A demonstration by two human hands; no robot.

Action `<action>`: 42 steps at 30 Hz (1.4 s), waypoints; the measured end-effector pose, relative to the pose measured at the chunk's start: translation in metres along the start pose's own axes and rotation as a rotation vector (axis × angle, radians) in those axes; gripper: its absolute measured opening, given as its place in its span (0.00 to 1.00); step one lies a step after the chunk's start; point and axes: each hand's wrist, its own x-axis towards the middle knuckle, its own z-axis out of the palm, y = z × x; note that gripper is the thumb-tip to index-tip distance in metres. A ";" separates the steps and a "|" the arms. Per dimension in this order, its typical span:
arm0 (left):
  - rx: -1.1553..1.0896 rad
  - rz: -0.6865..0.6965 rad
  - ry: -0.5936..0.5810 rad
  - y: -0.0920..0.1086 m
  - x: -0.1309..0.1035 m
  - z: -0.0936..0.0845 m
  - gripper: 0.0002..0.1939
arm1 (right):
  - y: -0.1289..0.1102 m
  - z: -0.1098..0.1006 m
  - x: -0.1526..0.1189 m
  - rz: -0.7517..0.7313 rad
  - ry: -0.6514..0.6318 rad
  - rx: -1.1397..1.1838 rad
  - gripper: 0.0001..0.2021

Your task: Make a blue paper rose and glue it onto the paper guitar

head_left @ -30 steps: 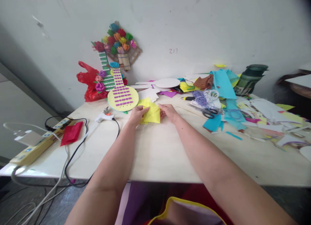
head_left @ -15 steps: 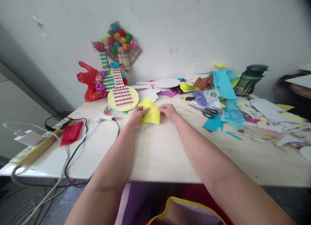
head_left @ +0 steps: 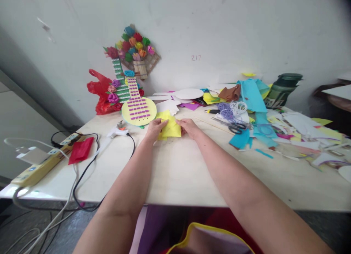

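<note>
Pieces of yellow paper (head_left: 172, 128), overlapping one another, are held between my hands just above the table. My left hand (head_left: 155, 129) pinches their left side between thumb and fingers. At the right edge, the thumb and fingers of my right hand (head_left: 188, 128) are closed on the paper. Left of my hands, a yellow guitar-shaped craft (head_left: 139, 112) with purple strips leans back against other decorations. White paper (head_left: 168, 106) lies just behind the yellow pieces.
A glue gun (head_left: 116, 132) with a black cable, a power strip (head_left: 46, 162) and a red packet (head_left: 80, 150) are at left. Scissors (head_left: 235, 127), yarn (head_left: 226, 111), blue paper (head_left: 253, 95), many scraps and a green bottle (head_left: 283, 90) occupy the right. Behind is a wall.
The front edge of the yellow paper has lifted slightly and its shape has shifted. My right hand has moved a little to the left along its edge.
</note>
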 end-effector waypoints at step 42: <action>-0.004 -0.083 -0.055 -0.004 0.000 0.002 0.17 | -0.002 0.002 -0.001 -0.061 0.077 -0.189 0.10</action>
